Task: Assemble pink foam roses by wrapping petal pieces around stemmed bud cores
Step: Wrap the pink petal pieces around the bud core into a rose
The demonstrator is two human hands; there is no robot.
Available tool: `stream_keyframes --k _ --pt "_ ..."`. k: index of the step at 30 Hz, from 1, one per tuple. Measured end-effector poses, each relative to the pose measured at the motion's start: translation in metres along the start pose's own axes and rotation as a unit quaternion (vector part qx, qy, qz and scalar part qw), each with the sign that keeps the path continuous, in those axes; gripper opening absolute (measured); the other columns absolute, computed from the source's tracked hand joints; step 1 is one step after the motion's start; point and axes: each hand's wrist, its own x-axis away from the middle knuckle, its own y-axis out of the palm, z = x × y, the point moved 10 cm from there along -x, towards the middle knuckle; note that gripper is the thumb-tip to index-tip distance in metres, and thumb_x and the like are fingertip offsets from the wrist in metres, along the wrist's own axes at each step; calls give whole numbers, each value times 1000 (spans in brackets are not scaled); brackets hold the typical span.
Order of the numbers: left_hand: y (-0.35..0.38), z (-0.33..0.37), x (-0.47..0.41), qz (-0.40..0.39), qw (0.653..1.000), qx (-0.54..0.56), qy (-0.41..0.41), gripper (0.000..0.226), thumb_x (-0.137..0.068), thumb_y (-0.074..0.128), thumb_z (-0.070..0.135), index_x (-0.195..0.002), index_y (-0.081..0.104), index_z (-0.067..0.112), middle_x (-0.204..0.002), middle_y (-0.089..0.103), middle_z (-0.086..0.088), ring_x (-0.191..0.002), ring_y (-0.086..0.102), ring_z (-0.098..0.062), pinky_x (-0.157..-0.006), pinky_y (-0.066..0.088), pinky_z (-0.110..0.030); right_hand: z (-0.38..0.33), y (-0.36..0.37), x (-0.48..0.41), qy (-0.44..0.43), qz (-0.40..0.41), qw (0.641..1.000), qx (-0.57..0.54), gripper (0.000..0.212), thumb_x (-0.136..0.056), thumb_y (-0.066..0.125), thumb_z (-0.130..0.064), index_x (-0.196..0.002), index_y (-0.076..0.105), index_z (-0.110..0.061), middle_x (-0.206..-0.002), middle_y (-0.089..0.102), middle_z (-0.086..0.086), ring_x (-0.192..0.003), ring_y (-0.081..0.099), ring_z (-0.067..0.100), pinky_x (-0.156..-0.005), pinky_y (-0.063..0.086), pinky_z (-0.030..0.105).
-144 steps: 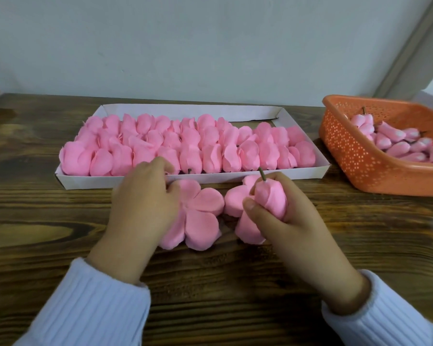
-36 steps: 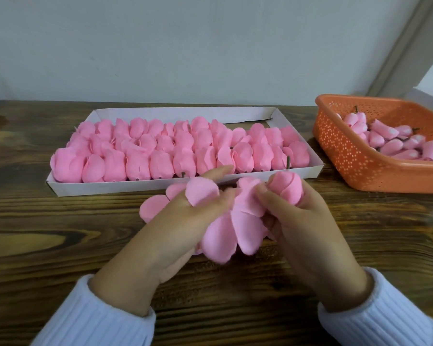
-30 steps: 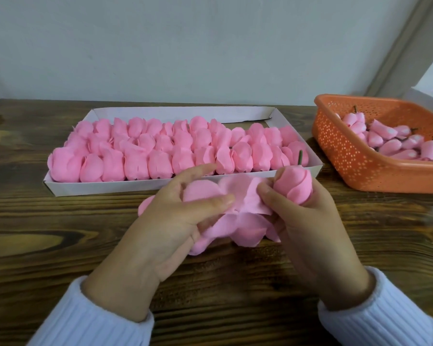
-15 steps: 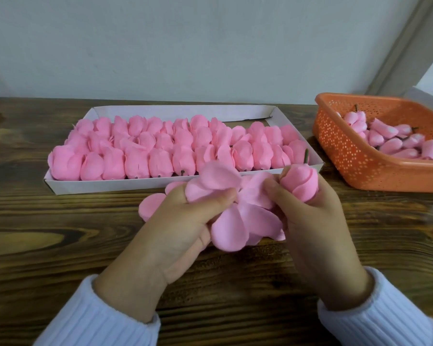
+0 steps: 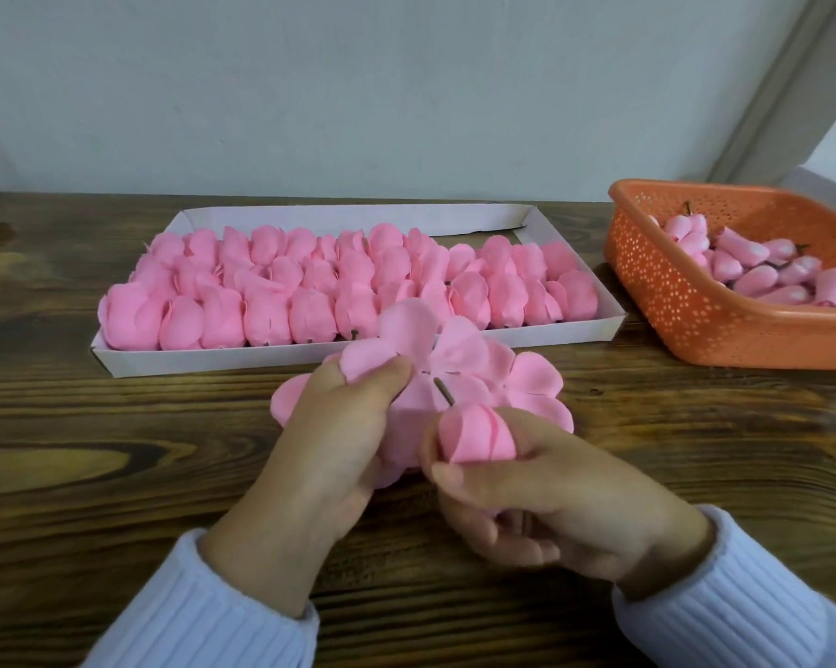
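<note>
Pinched petal piece (image 5: 454,351) by one lobe with left grip (image 5: 339,426), held over near tabletop (image 5: 117,474), centre exposed. Curled right grip (image 5: 541,494) round bud core (image 5: 476,436), stem (image 5: 444,391) aimed at that centre, probably for threading.

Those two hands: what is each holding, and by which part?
The left hand pinches the petal piece by one petal; the right hand grips the bud core round its head.

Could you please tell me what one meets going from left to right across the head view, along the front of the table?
In order: left hand → bud core, gripped in the right hand → orange basket. The white tray and petal piece span the middle, so I leave them out.
</note>
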Motion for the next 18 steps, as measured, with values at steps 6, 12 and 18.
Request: stream_keyframes --k 6,12,18 --pt "9 21 11 -8 993 -60 100 33 -93 58 21 -60 58 17 -57 51 -3 -40 43 -10 -37 30 -21 13 -6 -3 77 31 994 -77 34 -88 53 -19 -56 65 -22 -47 44 -3 -30 30 1 -29 19 10" --pt "14 32 15 -21 985 -72 156 31 -95 55 23 -65 65 24 -55 56 11 -54 52 -8 -51 38 -25 18 -10 -4 89 42 987 -125 28 -87 57 -19 -60 56 -14 -49 44 0 -30 32 2 -29 21 10" --pt "23 49 26 -64 967 -82 234 15 -86 57 29 -82 70 23 -76 69 2 -80 65 -14 -76 54 -30 16 -15 -4 65 67 985 -142 19 -83 59 -20 -68 54 -10 -49 45 2 -30 32 3 -29 22 11"
